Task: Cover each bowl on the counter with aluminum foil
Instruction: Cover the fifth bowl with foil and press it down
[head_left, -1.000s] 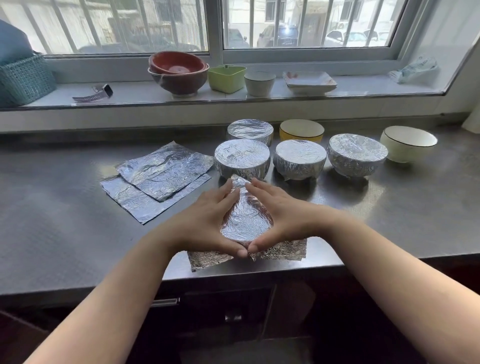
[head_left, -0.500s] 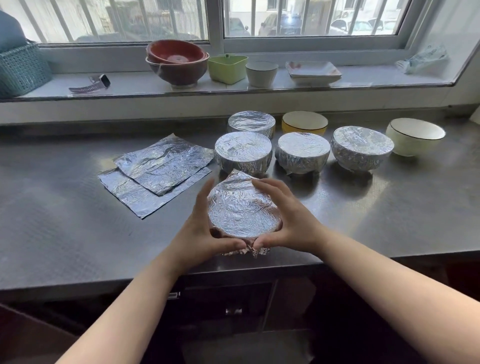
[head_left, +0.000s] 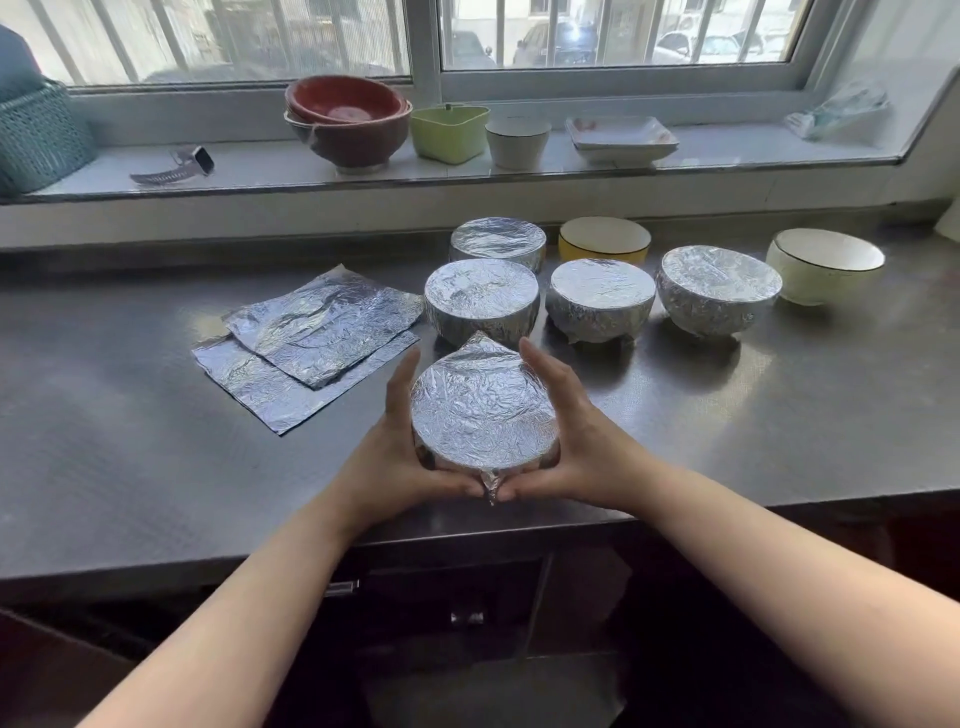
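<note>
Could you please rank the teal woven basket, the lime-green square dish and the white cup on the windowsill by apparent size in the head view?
1. Teal woven basket, though cut off by the frame edge.
2. Lime-green square dish.
3. White cup.

It was a home kitchen. The hands (head_left: 483, 467) worked at the near edge of a stainless-steel bench (head_left: 130, 467), with dark cabinet doors (head_left: 467, 613) below them. Beyond the hands ran a windowsill (head_left: 249, 171) carrying stacked red bowls (head_left: 345, 122), a green dish (head_left: 449, 132) and a white plate (head_left: 621, 137), under a barred window (head_left: 597, 31) facing parked cars.
</note>
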